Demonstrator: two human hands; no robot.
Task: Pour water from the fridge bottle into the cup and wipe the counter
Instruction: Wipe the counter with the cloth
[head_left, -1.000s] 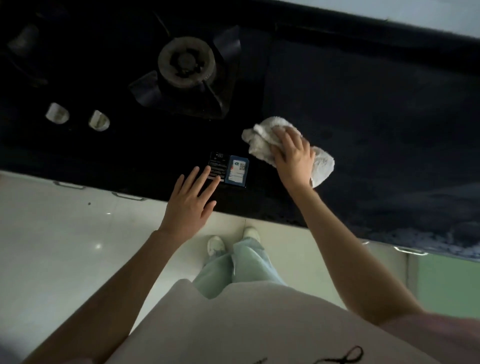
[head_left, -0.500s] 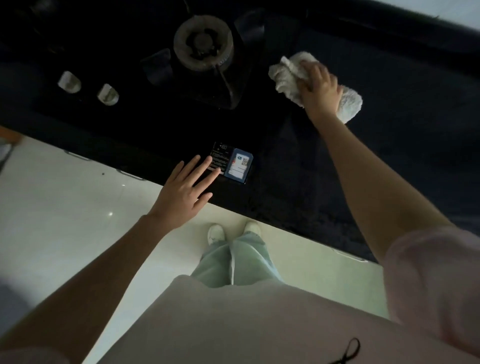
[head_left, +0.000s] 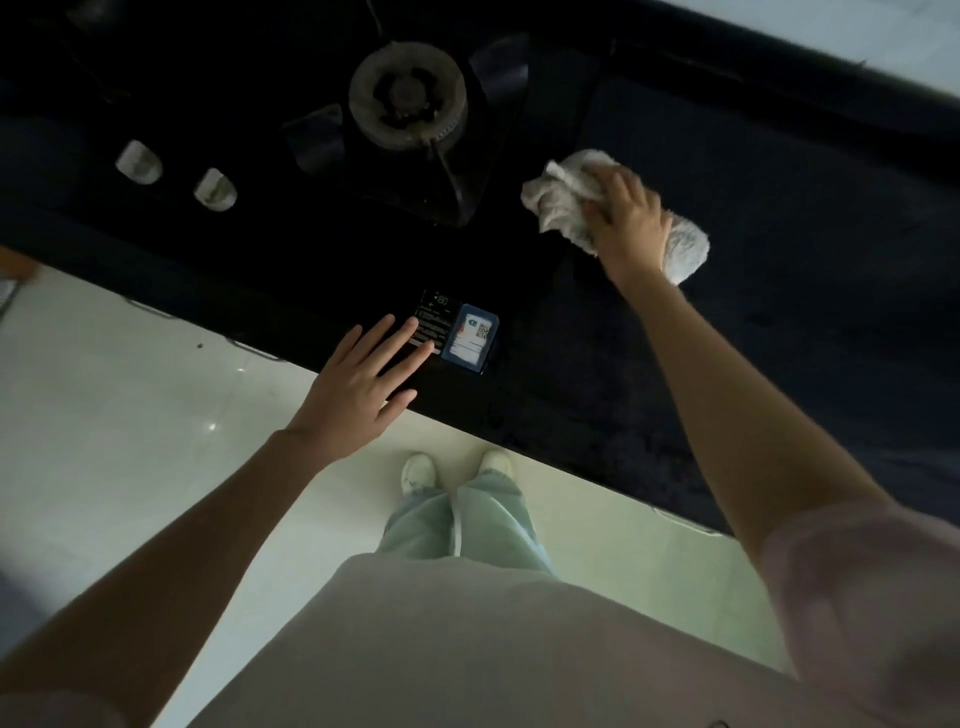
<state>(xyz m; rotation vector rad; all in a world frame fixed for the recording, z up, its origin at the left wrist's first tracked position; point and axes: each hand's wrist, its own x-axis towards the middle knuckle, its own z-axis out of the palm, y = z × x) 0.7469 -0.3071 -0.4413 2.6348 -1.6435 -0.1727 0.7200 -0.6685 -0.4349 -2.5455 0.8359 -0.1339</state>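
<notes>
Your right hand (head_left: 631, 223) presses the cloth (head_left: 563, 200) onto the table (head_left: 779, 312), fingers (head_left: 597, 208) curled over it, right of the burner (head_left: 408, 98). Your left hand (head_left: 358, 387) rests flat at the near edge, fingers spread.

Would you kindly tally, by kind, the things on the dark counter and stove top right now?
Cloths: 1, the white cloth under the right hand.
Burners: 1, the burner.
Knobs: 2, left knob and right knob.
Labels: 2, dark label and blue label, by the left hand.
Total: 6.
</notes>
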